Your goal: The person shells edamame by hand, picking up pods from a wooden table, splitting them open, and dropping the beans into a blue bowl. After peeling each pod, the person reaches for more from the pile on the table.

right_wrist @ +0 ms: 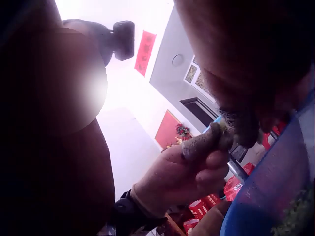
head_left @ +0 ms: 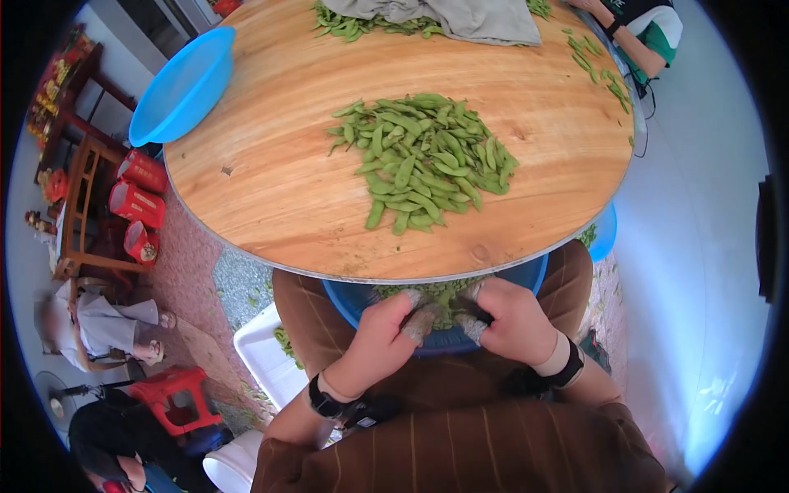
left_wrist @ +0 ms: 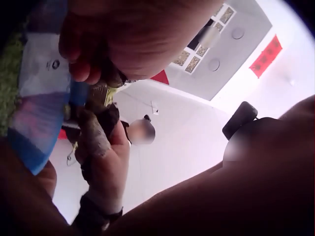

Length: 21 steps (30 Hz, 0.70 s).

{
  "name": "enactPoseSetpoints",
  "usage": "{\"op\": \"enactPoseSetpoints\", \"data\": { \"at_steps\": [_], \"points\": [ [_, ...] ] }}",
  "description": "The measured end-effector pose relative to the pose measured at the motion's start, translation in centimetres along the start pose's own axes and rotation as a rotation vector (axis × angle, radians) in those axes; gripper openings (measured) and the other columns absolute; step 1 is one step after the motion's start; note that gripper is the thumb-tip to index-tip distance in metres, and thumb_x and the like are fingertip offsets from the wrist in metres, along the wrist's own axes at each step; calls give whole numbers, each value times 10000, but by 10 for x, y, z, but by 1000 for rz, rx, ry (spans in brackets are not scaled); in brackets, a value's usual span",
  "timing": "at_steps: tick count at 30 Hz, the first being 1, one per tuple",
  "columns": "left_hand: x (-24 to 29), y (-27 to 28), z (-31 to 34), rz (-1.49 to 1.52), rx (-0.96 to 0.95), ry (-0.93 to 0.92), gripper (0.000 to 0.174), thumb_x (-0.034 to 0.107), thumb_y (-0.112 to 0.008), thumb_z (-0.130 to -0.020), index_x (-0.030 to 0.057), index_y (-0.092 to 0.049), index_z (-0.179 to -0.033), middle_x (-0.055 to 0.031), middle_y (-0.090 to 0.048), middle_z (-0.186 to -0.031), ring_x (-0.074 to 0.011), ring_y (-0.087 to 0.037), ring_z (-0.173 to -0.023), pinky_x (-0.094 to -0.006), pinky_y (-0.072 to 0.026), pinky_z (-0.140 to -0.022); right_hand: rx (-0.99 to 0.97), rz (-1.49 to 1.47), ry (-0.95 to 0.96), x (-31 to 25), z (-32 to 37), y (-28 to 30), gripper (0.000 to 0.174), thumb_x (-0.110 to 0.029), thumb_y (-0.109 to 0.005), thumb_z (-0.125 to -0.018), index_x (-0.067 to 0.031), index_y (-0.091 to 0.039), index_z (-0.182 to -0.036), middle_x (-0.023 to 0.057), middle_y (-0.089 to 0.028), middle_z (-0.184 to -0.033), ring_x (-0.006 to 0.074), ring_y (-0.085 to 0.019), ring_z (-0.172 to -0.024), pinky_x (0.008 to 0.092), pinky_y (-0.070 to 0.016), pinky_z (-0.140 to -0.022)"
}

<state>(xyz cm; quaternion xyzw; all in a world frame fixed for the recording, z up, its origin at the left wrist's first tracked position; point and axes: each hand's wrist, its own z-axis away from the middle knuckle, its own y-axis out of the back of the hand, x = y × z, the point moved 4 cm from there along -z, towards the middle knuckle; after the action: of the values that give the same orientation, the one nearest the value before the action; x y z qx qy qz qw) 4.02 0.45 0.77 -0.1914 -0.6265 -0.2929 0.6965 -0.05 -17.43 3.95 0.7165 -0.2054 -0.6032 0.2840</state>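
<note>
On the table [head_left: 271, 164], green pods [head_left: 423, 164] point many ways, long axes crossing.

The person's left forearm [head_left: 294, 424] points toward half past one, the right forearm [head_left: 597, 384] toward ten. Between them, the left hand [head_left: 381, 330] and right hand [head_left: 516, 322] nearly meet, fingers curled inward, pinching, both wrists fairly straight.

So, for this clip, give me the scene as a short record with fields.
Surface: wooden table
On it: heaped green pods; grey cloth at the far side
Below near edge: blue basin, green contents
Left hand: pinches small green thing, too blurred to name
Right hand: close to left's fingertips, hold unclear
Left side: white tray, lower than the table
</note>
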Motion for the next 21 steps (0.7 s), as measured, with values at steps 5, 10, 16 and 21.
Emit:
{"op": "enactPoseSetpoints", "data": {
  "at_steps": [5,10,16,21],
  "points": [
    [5,57,46,-375,391,-1,100,79,-660,-828,10,-616,-887,-141,-595,-737,-266,-600,-653,-332,-464,-593,11,63,17,-17,-21,21,180,-115,-673,-755,-18,-585,-879,173,-560,-766,361,-582,-730,412,-472,-600],
    [-23,117,115,-884,640,274,254,121,-726,-764,-8,-613,-951,-124,-615,-798,-199,-580,-639,-318,-461,-583,230,261,134,-28,-75,44,179,-134,-661,-774,-5,-570,-860,163,-573,-769,371,-575,-723,444,-458,-609],
    [0,114,109,-938,741,147,247,144,-744,-755,5,-621,-918,-134,-624,-817,-235,-594,-639,-333,-465,-561,319,379,157,-20,-110,40,181,-139,-658,-783,-1,-555,-838,165,-568,-721,378,-559,-682,454,-448,-610],
    [56,63,38,-581,427,-257,161,85,-650,-789,10,-618,-928,-150,-609,-797,-310,-604,-727,-389,-474,-626,304,-46,-72,-14,-90,57,236,-205,-692,-829,-1,-578,-859,82,-543,-601,155,-530,-513,280,-420,-480]
  ]
}}
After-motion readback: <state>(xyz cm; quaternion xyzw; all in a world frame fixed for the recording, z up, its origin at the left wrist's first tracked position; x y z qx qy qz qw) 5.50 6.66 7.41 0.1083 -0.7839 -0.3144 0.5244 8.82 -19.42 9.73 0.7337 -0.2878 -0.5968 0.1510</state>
